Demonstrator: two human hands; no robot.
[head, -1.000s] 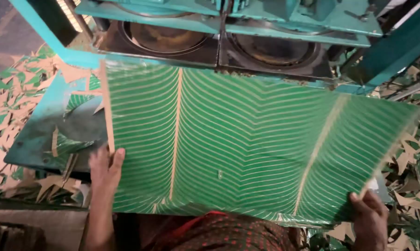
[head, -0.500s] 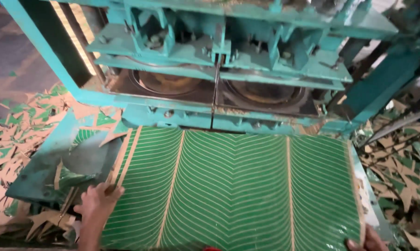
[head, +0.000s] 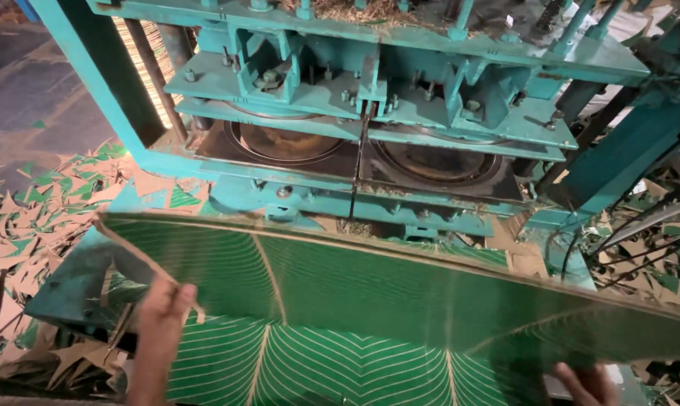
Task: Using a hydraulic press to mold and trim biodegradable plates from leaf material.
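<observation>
A large green sheet (head: 370, 293) printed with a pale leaf-vein pattern is lifted and tilted in front of me, its far edge raised. My left hand (head: 159, 323) grips its left edge. At the bottom right, my right hand (head: 584, 383) holds the sheet's right corner, mostly cut off by the frame. More green patterned sheets (head: 317, 368) lie flat underneath. Behind stands a teal press machine (head: 370, 98) with two round dies (head: 283, 143), one left and one right.
Green and tan paper offcuts (head: 31, 203) litter the floor at the left and right. Dark cables (head: 640, 233) run at the right of the machine. A teal side shelf (head: 69, 286) sits by my left hand.
The top sheet, lying flat before the press earlier, has been lifted and tilted up by both hands. The view has moved closer to the machine.
</observation>
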